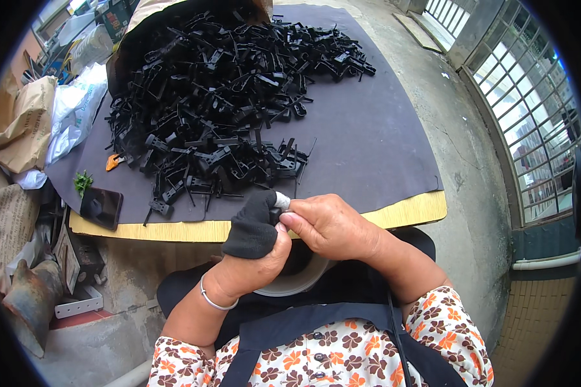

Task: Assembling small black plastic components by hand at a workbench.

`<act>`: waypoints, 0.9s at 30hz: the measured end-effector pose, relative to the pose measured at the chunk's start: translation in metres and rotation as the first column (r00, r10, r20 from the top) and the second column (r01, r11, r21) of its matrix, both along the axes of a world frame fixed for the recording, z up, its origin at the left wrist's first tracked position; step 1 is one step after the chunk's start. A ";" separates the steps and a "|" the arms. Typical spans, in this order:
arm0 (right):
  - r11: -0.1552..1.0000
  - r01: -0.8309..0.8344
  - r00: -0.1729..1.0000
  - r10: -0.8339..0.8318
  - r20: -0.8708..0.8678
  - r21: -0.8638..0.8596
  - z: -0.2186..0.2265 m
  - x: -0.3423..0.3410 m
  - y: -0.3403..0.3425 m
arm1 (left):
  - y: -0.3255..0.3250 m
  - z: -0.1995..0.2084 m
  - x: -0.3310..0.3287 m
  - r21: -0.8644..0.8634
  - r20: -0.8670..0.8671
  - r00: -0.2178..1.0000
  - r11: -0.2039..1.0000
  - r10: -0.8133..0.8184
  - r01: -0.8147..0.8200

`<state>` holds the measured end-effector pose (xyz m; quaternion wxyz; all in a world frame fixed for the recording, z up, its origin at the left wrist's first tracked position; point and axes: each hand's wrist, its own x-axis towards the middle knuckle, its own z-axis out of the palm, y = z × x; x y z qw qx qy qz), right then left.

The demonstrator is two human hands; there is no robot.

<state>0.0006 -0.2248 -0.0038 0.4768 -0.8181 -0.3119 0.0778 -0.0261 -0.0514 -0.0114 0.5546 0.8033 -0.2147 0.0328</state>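
Note:
My left hand (255, 242) wears a black cloth covering over its palm and fingers, with the thumb bare and one fingertip wrapped in white. It closes around a small black plastic part (275, 215), mostly hidden by the fingers. Right against it, my right hand (329, 226) pinches with thumb and forefinger; what lies between those fingertips is too small to make out. Both hands meet just off the near table edge, above a pale round bucket (294, 284) at my lap. Beyond them, a large heap of black plastic parts (219, 97) with thin stems spreads over the table.
Dark grey cloth (374, 135) covers the yellow-edged table (400, 209). A phone (101, 208), a green sprig (82, 183) and an orange scrap (113, 162) lie at its left. Bags (77, 106) and clutter stand beyond that side. A barred gate (529, 109) is at the right.

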 end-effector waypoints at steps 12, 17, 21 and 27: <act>0.996 -0.085 0.995 0.086 -0.043 0.019 0.007 0.008 -0.007 | 0.004 0.015 -0.011 0.078 0.045 0.999 0.997 -0.005 0.001; 0.943 0.327 0.804 -0.245 0.541 -0.058 -0.010 0.030 -0.006 | 0.025 0.029 -0.004 0.365 0.173 0.962 0.921 -0.213 0.138; 0.876 0.413 0.840 -0.261 0.475 -0.250 -0.011 0.033 0.001 | 0.032 0.011 -0.001 0.427 0.318 0.928 0.903 -0.196 0.045; 0.950 0.291 0.956 -0.292 0.011 -0.111 0.019 0.014 -0.004 | 0.021 0.009 0.004 -0.061 -0.175 0.983 0.995 0.061 -0.073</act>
